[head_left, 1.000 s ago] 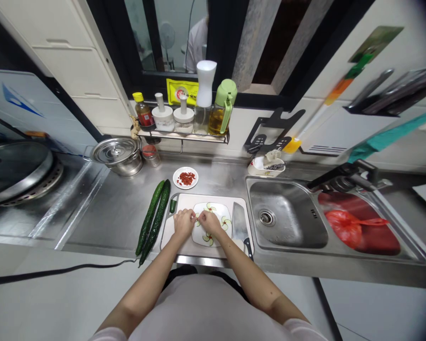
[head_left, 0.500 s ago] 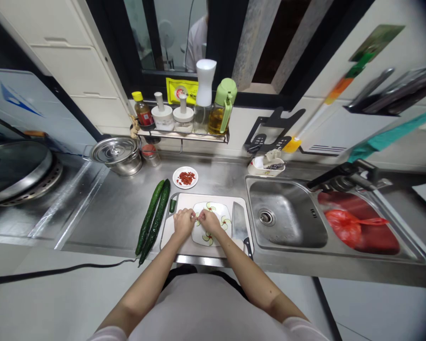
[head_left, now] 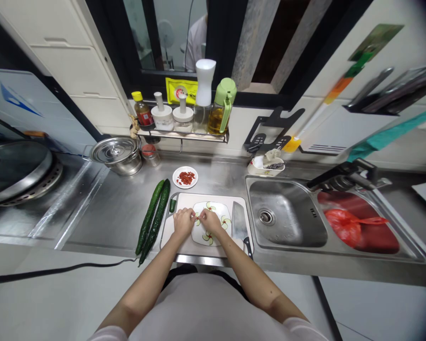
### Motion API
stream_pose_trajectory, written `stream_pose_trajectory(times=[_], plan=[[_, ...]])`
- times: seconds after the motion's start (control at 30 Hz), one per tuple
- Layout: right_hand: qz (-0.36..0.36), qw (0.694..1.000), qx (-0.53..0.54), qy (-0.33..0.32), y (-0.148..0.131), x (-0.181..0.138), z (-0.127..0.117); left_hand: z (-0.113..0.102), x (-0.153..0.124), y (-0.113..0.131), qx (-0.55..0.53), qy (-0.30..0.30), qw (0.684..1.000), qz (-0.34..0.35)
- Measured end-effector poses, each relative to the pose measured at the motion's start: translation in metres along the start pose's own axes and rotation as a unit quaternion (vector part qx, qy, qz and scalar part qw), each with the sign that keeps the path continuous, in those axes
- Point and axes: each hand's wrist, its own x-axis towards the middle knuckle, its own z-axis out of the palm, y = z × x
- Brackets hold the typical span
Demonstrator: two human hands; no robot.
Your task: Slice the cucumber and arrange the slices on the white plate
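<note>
Both my hands meet over a white plate [head_left: 216, 209] that lies on a white cutting board [head_left: 186, 201]. My left hand [head_left: 183, 222] and my right hand [head_left: 210, 221] are closed in pinches, fingertips together on a small thing I cannot make out. Flower-shaped cucumber slices [head_left: 226, 221] lie arranged on the plate. A cleaver [head_left: 239, 225] rests on the board's right side. A short cucumber end [head_left: 172, 205] lies at the board's left edge. Two whole cucumbers [head_left: 154, 215] lie on the steel counter left of the board.
A small dish of red bits [head_left: 185, 177] sits behind the board. A lidded steel pot [head_left: 118, 155] stands at back left, beside a stove lid [head_left: 14, 168]. A condiment shelf [head_left: 183, 135] hangs on the wall. The sink [head_left: 284, 218] lies right, with a red bag [head_left: 344, 227].
</note>
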Motion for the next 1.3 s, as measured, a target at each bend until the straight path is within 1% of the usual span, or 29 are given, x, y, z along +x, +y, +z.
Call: stream_pose_trajectory(times=[0.23,0.5,0.67,1.0,1.07,1.13,1.23,1.3], plan=[[-0.006,1.0,0.003,0.01,-0.002,-0.002,0.001,0.0,0.0,-0.001,-0.002,0.005,1.0,0.001],[0.014,1.0,0.01,0.002,-0.003,0.0,0.005,-0.002,-0.001,0.0,0.0,-0.004,1.0,-0.003],[0.01,1.0,0.012,0.003,-0.002,0.001,0.005,-0.002,-0.001,0.001,-0.002,-0.001,1.0,-0.004],[0.005,0.999,0.046,0.015,0.0,-0.001,-0.002,-0.004,0.001,-0.005,-0.059,0.017,0.998,-0.033],[0.01,0.997,0.065,0.03,0.002,-0.002,-0.006,-0.006,0.001,-0.007,-0.076,0.03,0.996,-0.043],[0.011,0.994,0.094,0.056,0.006,-0.004,-0.016,-0.009,0.0,-0.012,-0.102,0.056,0.992,-0.052],[-0.008,0.982,0.14,0.124,0.021,-0.012,-0.042,-0.013,-0.005,-0.023,-0.168,0.108,0.978,-0.054],[-0.007,0.97,0.163,0.179,0.037,-0.02,-0.062,-0.013,-0.012,-0.034,-0.23,0.139,0.962,-0.056]])
